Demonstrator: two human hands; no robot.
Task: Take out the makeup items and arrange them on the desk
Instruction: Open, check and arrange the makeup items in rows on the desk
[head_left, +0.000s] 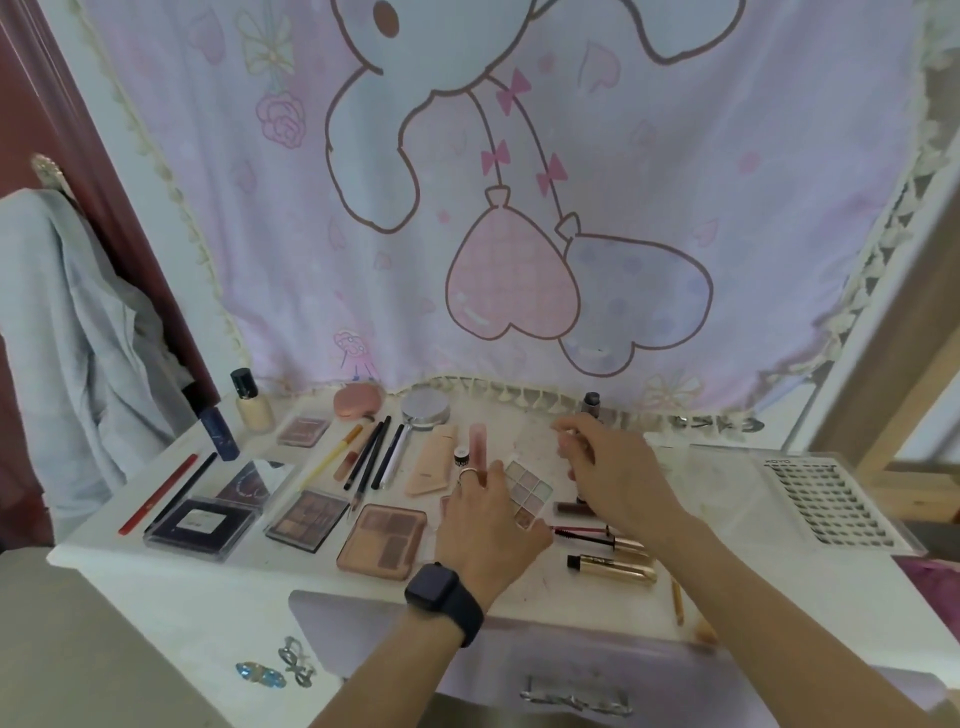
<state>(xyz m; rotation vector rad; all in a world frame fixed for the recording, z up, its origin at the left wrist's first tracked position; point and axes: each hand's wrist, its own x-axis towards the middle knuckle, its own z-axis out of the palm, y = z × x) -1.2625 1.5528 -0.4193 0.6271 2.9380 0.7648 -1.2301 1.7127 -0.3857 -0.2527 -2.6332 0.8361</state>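
- You are standing at a white table (249, 597) with makeup items laid out across its top.
- At the far left, a red pencil (158, 493) and a black pencil (188, 486) are lying side by side, next to a dark blue tube (221, 434) and a foundation bottle (253, 401) standing upright.
- In front of these, a black-cased palette (200, 527) is lying flat, with a brown eyeshadow palette (307, 519) just to its right.
- A yellow-handled brush (332, 454) and several dark pencils (369, 454) are lying near a pink compact (358, 400) and a round silver compact (426, 409).
- A peach blush palette (382, 540) is resting near the front edge.
- Your left hand (488, 525), with a ring and a dark watch (444, 603), is resting fingers-down, unclenched, on a pale pastel palette (527, 488).
- Your right hand (613, 467) is pinching a small object at the fingertips; it is too blurred to identify.
- Below it, a mascara wand (592, 535) and a gold tube (613, 566) are lying on the table.
- At the far right, a clear lash tray (831, 504) is lying flat.
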